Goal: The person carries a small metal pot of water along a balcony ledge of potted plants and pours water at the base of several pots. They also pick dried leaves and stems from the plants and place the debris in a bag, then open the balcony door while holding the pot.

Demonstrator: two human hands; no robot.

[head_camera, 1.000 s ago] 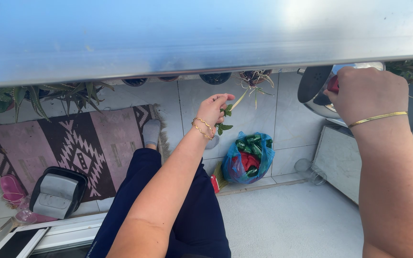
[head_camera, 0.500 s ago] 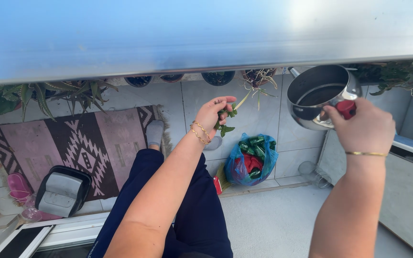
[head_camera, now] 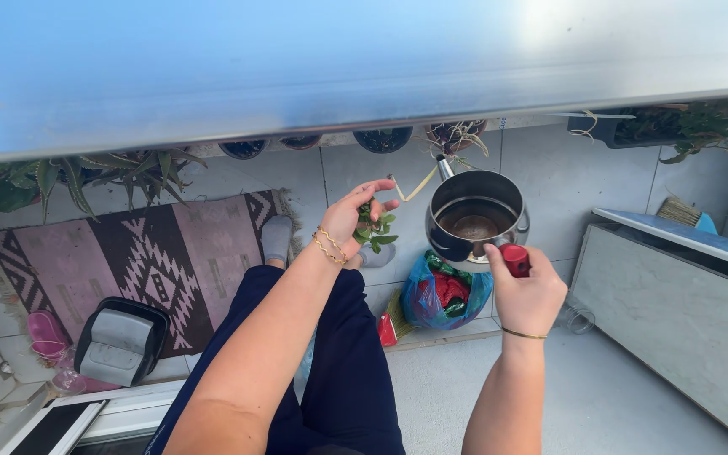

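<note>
1. Left hand (head_camera: 349, 217): the fingers pinch a leafy green sprig (head_camera: 374, 232) with a pale stem; thumb and forefinger close on it, the other fingers fan out loosely. Two gold bangles (head_camera: 327, 244) sit at the wrist.
2. Right hand (head_camera: 529, 291): the fingers wrap fully around the red handle (head_camera: 515, 258) of a small steel pot (head_camera: 474, 217), held level.
3. Relative position: the sprig hangs at 9 o'clock of the pot, just beside its rim but outside it. The pale stem arcs toward the rim at about 11 o'clock; contact cannot be confirmed.
4. Progress, as judged: sprig and pot are brought together in the air, yet the sprig is not in the pot and not planted.
5. Pot contents: a shallow brownish liquid or residue shows at the bottom; which one cannot be told.
6. Blue plastic bag (head_camera: 444, 293), at 6 o'clock below the pot on the floor: holds green leaves and something red.
7. Planters: round plant pots (head_camera: 382, 139) line the ledge at 12 o'clock; a dark trough planter (head_camera: 634, 128) with foliage stands at 2 o'clock.
8. Patterned rug (head_camera: 153, 253) lies at 9 o'clock.
</note>
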